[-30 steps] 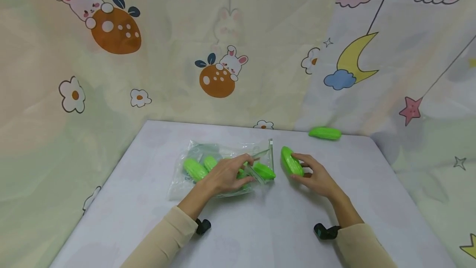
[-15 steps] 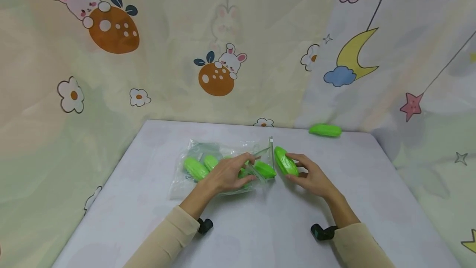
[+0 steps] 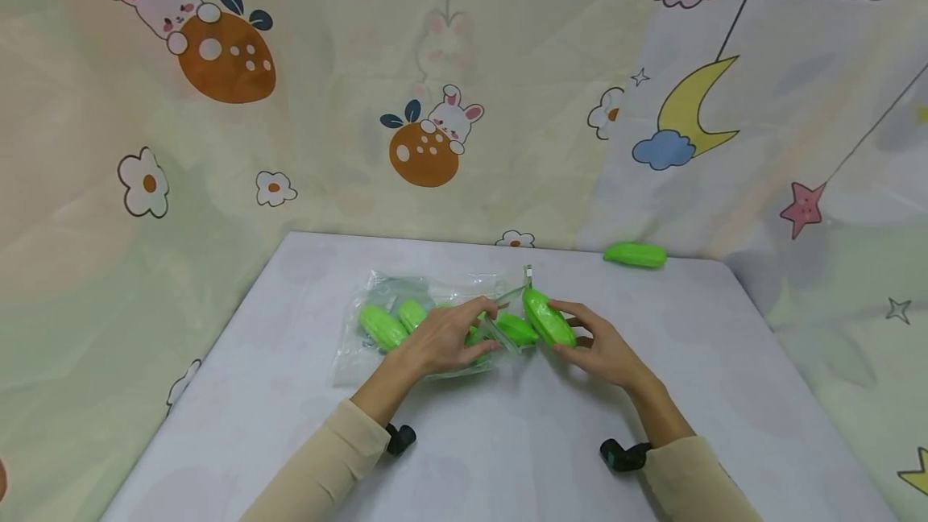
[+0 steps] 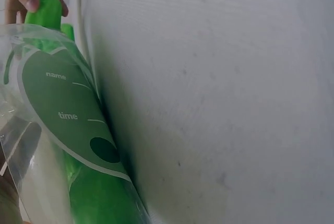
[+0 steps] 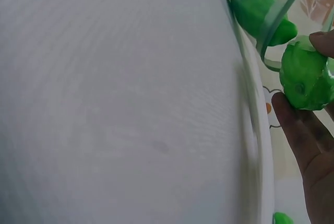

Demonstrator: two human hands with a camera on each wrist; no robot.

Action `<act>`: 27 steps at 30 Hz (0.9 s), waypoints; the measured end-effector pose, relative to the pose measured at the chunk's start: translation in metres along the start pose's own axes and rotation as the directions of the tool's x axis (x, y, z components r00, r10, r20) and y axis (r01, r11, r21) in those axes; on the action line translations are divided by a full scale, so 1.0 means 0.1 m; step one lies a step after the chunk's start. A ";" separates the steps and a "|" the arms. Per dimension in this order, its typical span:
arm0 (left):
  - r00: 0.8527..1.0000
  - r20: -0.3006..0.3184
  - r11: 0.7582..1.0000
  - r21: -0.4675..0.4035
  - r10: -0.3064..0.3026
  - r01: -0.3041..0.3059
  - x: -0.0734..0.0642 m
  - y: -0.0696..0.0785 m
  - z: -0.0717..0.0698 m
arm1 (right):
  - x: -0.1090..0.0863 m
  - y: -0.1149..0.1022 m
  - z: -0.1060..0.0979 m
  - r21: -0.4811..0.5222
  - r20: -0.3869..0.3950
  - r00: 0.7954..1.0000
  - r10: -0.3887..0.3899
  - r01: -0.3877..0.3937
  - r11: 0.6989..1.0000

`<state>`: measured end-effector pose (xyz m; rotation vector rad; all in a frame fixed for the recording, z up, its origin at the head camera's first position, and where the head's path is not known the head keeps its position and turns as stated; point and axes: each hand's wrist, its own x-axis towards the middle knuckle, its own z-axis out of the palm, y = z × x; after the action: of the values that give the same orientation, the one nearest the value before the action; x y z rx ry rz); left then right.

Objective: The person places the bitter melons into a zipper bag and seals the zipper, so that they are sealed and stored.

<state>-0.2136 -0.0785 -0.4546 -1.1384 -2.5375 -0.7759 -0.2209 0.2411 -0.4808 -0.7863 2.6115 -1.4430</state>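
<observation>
A clear zip bag [image 3: 351,365] lies on the table with several ridged green toy cucumbers [image 3: 382,329] inside. My left hand [image 3: 442,337] holds the bag's mouth between thumb and fingers, keeping its edge raised. Close to the opening sits one bagged cucumber [image 3: 516,330]. My right hand [image 3: 609,351] pinches another toy cucumber [image 3: 547,317], tilted, right at the mouth. In the right wrist view this held cucumber [image 5: 302,78] is beside the bag's green-edged rim [image 5: 276,20]; whether it touches is unclear. The left wrist view shows the bag's green printed label [image 4: 62,98].
One more green toy cucumber [image 3: 635,254] lies at the back right edge of the white table [image 3: 507,449]. Behind the table hangs a cloth with cartoon prints [image 3: 326,103]. Black wrist devices [image 3: 623,455] are on both forearms.
My right hand has carried the cucumber leftward, from beside the bag up to its opening. My left hand keeps its hold on the bag, almost still.
</observation>
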 end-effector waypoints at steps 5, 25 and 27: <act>1.000 0.003 1.000 -0.008 0.000 0.000 0.02 -0.01 0.01 | 0.02 0.00 0.01 -0.017 0.000 0.999 0.032 -0.032 0.999; 0.999 0.038 1.000 0.026 0.014 -0.015 0.02 0.02 0.02 | 0.10 0.01 0.10 0.003 0.027 1.000 -0.008 0.008 1.000; 0.999 0.038 1.000 0.023 0.014 -0.015 0.03 0.02 0.03 | 0.10 0.00 0.12 0.005 0.034 0.999 -0.010 0.010 1.000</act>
<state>-0.2136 -0.0741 -0.4548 -1.1733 -2.5595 -0.7267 -0.2267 0.2273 -0.4855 -0.8176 2.5818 -1.4245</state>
